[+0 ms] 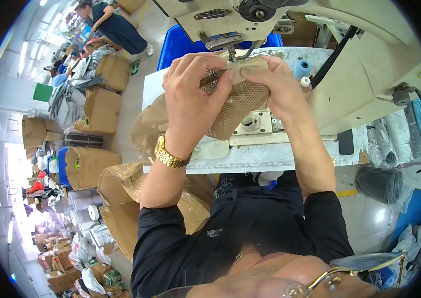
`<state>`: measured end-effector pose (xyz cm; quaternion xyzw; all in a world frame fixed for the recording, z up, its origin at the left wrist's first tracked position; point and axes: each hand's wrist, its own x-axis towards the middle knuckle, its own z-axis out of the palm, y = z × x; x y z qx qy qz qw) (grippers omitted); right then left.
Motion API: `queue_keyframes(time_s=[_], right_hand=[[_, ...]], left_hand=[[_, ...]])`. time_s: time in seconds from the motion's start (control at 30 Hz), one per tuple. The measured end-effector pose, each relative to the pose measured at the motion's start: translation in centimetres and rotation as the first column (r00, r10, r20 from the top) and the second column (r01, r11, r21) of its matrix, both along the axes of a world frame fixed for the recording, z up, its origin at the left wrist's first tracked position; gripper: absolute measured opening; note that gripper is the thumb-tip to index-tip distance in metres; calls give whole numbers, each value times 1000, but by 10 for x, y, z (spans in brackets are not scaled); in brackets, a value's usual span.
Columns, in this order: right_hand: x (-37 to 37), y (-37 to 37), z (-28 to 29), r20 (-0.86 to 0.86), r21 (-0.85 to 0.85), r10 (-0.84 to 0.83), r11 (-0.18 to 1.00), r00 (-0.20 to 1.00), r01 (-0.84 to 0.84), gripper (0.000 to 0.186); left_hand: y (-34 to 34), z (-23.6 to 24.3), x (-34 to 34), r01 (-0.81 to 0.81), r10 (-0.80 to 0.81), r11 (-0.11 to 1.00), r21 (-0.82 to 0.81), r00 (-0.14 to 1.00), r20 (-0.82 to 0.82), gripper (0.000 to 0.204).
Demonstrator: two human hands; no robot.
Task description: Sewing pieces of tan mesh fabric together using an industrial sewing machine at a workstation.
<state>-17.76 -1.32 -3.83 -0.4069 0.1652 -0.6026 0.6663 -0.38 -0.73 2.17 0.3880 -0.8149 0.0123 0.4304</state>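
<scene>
A cardboard box [121, 196] stood at left. The left hand [190, 92], a gold watch [170, 153] on its wrist, had its grip pinched closed on tan mesh fabric [242, 102], bunched up near the sewing machine's [364, 89] needle area, above the white surface [265, 161]. The right hand's [284, 89] grip pinched the fabric's other side. Just beyond stood a blue thread spool [302, 68].
</scene>
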Motion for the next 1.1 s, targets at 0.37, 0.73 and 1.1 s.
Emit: queue_keyframes(time_s=[0.37,0.73,1.1], right_hand=[[3,4,-5,-147,-14,-175,984,973,175,15],[9,11,-2,-179,-11,-248,968,952,250,15],[18,11,-5,-224,-36,-408,911,885,411,18]], left_hand=[[-15,-14,4,132,-125,990,49,984,-129,16],[-15,-12,7,196,-180,974,109,973,-144,20],[-24,-7,11,242,-226,959,144,966,-123,22]])
